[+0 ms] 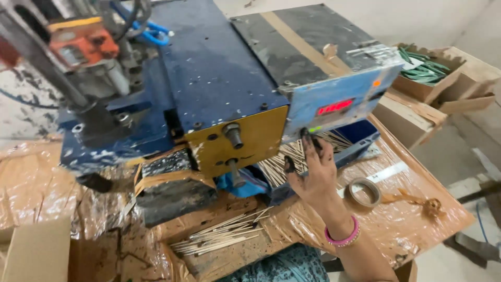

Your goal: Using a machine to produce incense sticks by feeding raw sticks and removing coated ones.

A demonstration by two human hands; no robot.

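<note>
Right hand point(313, 172), fingers spread open, touching machine control panel point(334, 104). One tape roll point(364, 192) right. Loose sticks point(219, 235) near, on tabletop point(407, 219). Left hand unseen.

Your right hand point(313, 169): raised, fingers spread and soot-black, fingertips at the control panel point(334, 107) with its red display, pink bangle point(343, 237) at the wrist. Blue machine point(209, 68): fills the table from 9 to 1 o'clock. Thin sticks point(284, 162): piled in the blue tray just at 9 o'clock of your hand. Loose sticks point(219, 237): at 7 o'clock. Tape roll point(364, 193): at 4 o'clock.
</note>
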